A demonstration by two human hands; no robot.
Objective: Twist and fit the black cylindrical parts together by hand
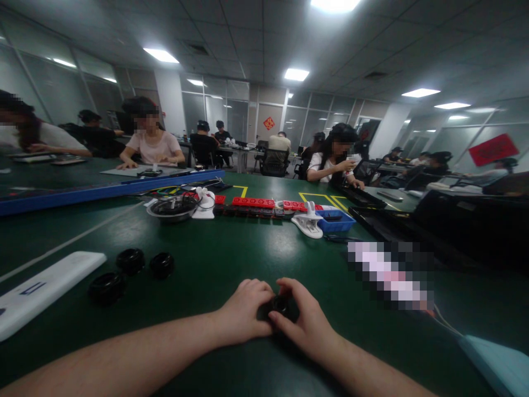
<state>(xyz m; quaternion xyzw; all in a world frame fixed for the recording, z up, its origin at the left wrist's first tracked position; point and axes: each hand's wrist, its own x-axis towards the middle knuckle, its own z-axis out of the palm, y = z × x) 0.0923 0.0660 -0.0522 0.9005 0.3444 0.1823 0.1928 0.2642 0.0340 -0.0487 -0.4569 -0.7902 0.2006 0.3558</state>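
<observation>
A small black, glossy ring-shaped part [281,304] sits between my two hands, low over the green table. My left hand [248,310] is closed round its left side, partly covering it. From the right, the thumb and fingers of my right hand [303,317] curl round the same part. Its exact kind cannot be made out. On the table to the left stand three similar black round parts: one nearest me [106,288], one behind it [130,260] and one to the right [161,265].
A long white panel [49,289] lies at left. Farther back are a metal bowl of cables [172,209], red socket strips [253,202], a white clamp [308,221] and a blue tray [336,221]. A pale blue object [498,361] lies at right. People sit beyond.
</observation>
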